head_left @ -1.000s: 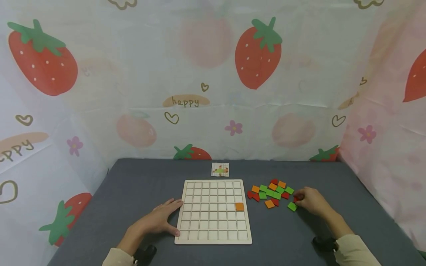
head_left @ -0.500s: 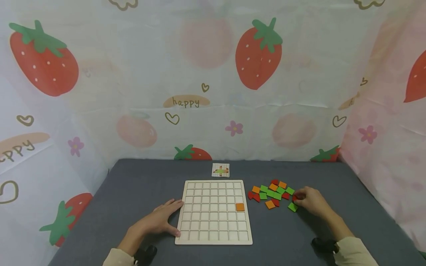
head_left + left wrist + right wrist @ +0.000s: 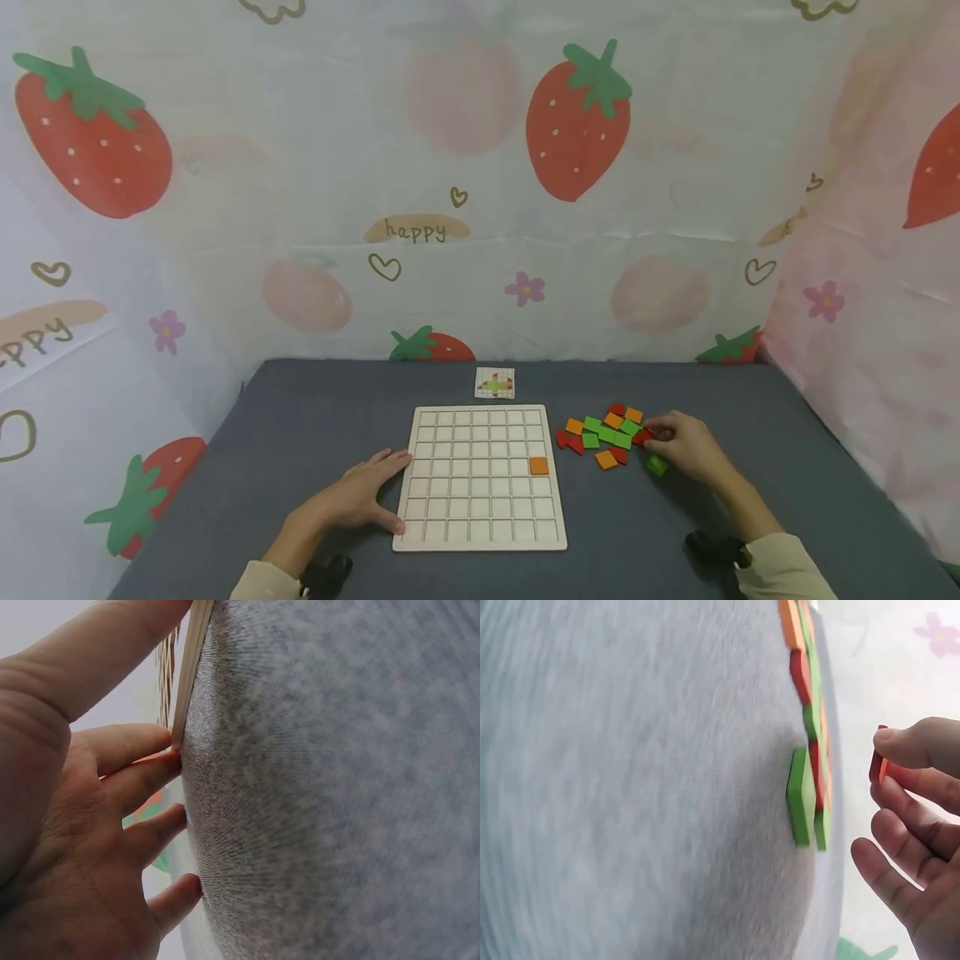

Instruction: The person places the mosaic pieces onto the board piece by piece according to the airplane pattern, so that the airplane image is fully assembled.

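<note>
At the left rim of the pale gridded board, my left hand rests with spread, nearly straight fingers and thumb touching the edge. In the right wrist view my right hand pinches a small red tile between thumb and fingers, lifted off the table; its full outline is hidden. Below that hand, a green tile lies in its shade at the near end of the tile pile. One orange square tile sits in a cell of the board's right-hand column.
Several green, orange and red tiles lie loosely bunched right of the board, among them a green tile and an orange tile. Behind the board lies a small pattern card. A strawberry-print curtain rises behind the dark grey tabletop.
My right hand has lifted the red tile from the pile's right side and moved slightly left with it. The left hand and the board have stayed in place.
</note>
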A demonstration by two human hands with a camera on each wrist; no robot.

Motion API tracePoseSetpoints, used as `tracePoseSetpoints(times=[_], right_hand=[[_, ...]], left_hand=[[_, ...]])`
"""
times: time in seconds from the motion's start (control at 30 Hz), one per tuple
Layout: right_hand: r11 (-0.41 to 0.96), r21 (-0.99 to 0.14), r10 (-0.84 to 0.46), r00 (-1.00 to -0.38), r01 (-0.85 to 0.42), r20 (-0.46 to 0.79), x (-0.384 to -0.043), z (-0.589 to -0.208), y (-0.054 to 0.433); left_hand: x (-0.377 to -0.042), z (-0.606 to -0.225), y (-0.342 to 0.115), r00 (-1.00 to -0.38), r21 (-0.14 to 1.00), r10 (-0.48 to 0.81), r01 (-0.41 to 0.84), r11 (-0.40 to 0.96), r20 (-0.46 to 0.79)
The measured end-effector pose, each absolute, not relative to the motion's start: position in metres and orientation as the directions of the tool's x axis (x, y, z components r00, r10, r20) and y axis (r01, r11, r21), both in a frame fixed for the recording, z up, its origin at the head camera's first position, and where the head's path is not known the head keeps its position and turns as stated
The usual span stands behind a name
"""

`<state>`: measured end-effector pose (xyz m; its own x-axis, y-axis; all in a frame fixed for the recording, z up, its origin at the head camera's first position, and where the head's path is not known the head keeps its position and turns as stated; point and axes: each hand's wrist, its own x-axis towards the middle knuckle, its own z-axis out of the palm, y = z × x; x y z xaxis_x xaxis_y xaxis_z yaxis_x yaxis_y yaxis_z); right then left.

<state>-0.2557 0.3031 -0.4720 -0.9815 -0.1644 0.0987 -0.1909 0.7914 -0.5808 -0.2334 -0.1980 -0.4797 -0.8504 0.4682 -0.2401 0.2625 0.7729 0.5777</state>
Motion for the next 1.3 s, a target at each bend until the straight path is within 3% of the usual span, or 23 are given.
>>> tracePoseSetpoints(times=[0.6, 1.3], right_hand=[[0.753, -0.585, -0.229, -0.953, -0.302, 0.196, -0.259, -0.461, 0.268], [0.69, -0.641, -0.311, -0.937, -0.336, 0.156, -0.271, -0.463, 0.222]], left_hand=[[-0.234, -0.481, -0.2, -0.85, 0.581, 0.47, 0.264, 0.77, -0.237], [-0.232, -0.479, -0.199, -0.853, 0.588, 0.466, 0.257, 0.767, -0.235]])
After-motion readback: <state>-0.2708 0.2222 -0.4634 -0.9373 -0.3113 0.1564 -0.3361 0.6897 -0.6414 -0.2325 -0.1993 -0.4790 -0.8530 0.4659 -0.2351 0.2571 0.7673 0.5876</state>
